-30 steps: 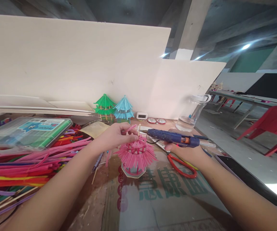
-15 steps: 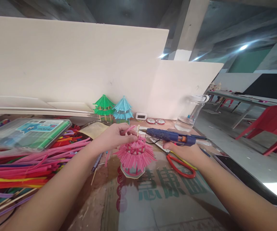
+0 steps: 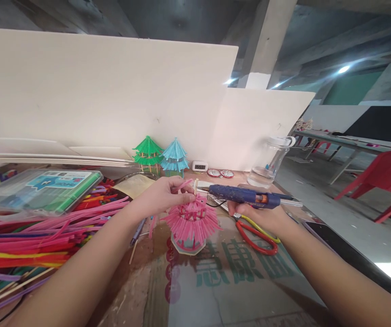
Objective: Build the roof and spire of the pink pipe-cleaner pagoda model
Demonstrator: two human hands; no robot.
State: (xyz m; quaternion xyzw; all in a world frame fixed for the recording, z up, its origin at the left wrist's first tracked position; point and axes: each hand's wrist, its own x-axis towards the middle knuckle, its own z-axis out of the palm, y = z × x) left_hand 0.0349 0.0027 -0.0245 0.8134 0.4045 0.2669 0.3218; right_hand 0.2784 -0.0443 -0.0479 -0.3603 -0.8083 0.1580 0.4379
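Observation:
A pink pavilion model [image 3: 190,224] made of pipe cleaners and sticks stands on the cardboard-covered table [image 3: 236,290]. My left hand [image 3: 163,194] pinches a short pink pipe cleaner piece [image 3: 183,184] at the model's top, beside an upright wooden stick. A blue hot glue gun [image 3: 246,196] lies level in my right hand [image 3: 261,215], which grips it; its nozzle points left, close to the model's top.
Red-handled scissors [image 3: 257,240] lie under my right wrist. A heap of coloured pipe cleaners [image 3: 42,231] and a clear plastic case [image 3: 42,186] fill the left. Green [image 3: 147,152] and blue [image 3: 174,156] finished models, a small clock [image 3: 200,166] and a glass jar [image 3: 270,161] stand at the back by white boards.
The glue gun has shifted left, its nozzle now nearer the model's top. My left hand keeps its pinch on the pink piece.

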